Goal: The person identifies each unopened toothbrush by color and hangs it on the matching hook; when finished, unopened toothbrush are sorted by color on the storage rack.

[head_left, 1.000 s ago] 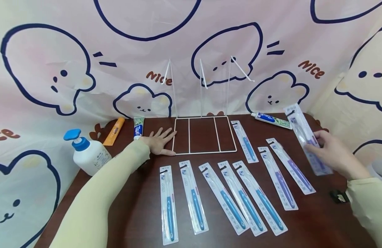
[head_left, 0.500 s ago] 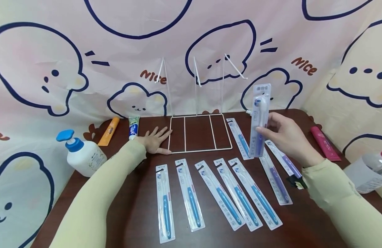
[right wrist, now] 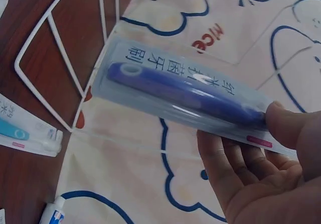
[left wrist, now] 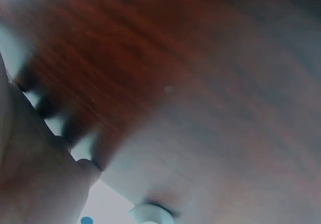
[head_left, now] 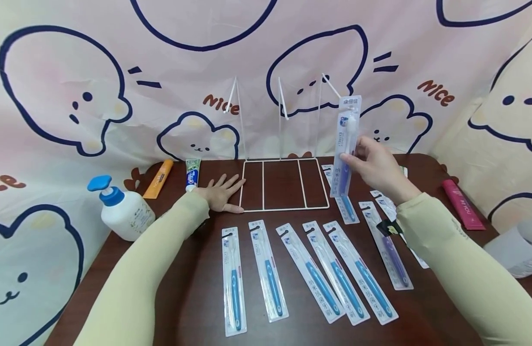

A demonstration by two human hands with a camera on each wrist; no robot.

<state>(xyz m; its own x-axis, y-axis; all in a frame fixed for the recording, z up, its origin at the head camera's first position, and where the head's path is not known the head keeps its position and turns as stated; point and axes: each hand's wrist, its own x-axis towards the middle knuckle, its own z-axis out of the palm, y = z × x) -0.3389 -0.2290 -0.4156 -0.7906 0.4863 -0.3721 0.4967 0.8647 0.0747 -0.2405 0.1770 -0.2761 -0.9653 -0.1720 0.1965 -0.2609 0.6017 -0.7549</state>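
My right hand pinches a packaged purple toothbrush by its edge, thumb in front and fingers behind. The pack hangs upright in the air, its top close to the tip of the right hook of a white wire display rack. In the right wrist view the purple handle shows through the clear blister. My left hand lies spread on the table at the rack's left edge, fingers straight. Only part of that hand shows in the left wrist view.
Several packaged blue toothbrushes lie in front of the rack, another just right of it. Purple ones lie partly under my right forearm. A pump bottle, orange tube and toothpaste stand left; a pink tube lies right.
My right hand has carried the purple toothbrush pack from the right side leftward and up to the rack's right hook, turning it upright. My left hand has stayed at the rack.
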